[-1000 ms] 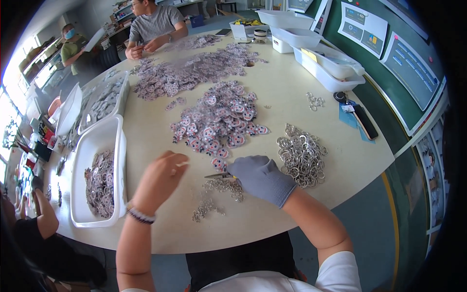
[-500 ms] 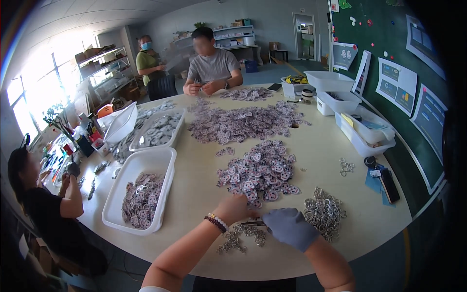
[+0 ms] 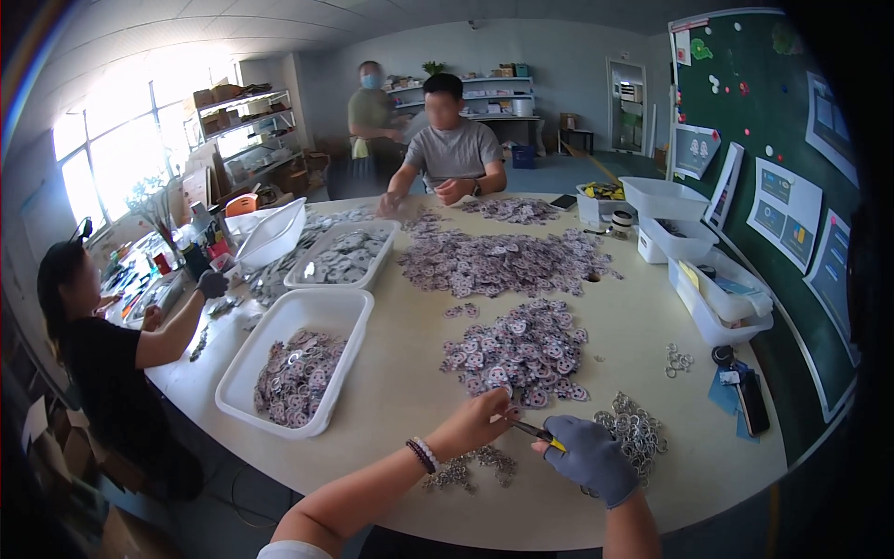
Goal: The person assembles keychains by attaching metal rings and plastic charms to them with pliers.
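In my right hand [image 3: 593, 458], which wears a grey glove, is a pair of pliers [image 3: 538, 431] with yellow on the handles. Their jaws point left and meet the fingertips of my bare left hand [image 3: 480, 419]. Those fingers are pinched together, and whatever small thing they hold is too hidden to name. Just beyond lies a heap of flat printed charms [image 3: 517, 349] with animal-like faces. Small metal chain pieces [image 3: 475, 469] are under and beside my left wrist. A pile of metal key rings [image 3: 633, 430] sits right of my glove.
A white bin [image 3: 321, 410] of charms stands left, another bin [image 3: 371, 279] behind it. A larger charm pile [image 3: 503, 261] covers the middle. White tubs [image 3: 712, 307], a phone [image 3: 751, 402] and loose rings [image 3: 677, 360] are at right. Co-workers sit across and at left; another person stands behind.
The view has shifted left. My hands have come slightly apart, and the pliers show plainly between them. The person across has reached toward the far bin; the one at left has stretched out an arm.
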Tool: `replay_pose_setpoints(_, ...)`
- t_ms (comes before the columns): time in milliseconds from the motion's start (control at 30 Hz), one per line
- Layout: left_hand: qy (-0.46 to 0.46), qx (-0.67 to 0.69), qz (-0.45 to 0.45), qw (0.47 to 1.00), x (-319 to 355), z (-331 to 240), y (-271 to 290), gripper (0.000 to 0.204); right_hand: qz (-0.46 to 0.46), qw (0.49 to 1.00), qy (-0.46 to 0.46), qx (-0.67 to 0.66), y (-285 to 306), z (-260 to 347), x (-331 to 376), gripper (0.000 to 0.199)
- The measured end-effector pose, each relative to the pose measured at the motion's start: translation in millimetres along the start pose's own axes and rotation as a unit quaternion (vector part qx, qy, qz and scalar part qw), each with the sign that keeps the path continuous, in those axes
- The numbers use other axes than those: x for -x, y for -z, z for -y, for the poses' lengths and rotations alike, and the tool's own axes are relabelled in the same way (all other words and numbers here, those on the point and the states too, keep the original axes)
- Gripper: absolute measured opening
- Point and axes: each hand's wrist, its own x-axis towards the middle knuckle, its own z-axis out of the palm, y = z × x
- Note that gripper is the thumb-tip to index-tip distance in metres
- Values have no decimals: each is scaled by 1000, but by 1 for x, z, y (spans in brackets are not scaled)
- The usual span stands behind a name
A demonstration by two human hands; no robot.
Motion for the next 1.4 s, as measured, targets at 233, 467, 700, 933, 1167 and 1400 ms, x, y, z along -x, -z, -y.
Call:
replay_pose_setpoints(233, 69, 348, 95, 930, 15, -39, 12, 22, -35, 973, -56, -223, 3, 10, -4, 18)
replay_pose_setpoints(467, 10, 340, 138, 930, 36, -50, 26, 28, -33, 918, -107, -381, 2, 23, -12, 16)
replay_pose_setpoints(700, -52, 298, 124, 945, 44, -54, 38, 22, -17, 898, -107, -425, 0, 26, -14, 15)
replay_pose_setpoints(933, -76, 284, 137, 946, 44, -36, 40, 28, 1, 895, -102, -434, -6, 27, -18, 15)
replay_pose_setpoints(1167, -98, 271, 190, 938, 40, -36, 43, 27, 22, 892, -173, -416, 2, 31, 0, 10)
replay_pose_setpoints(1400, -179, 269, 228, 919, 41, -34, 47, 13, 81, 932, -108, -336, 3, 43, -10, 18)
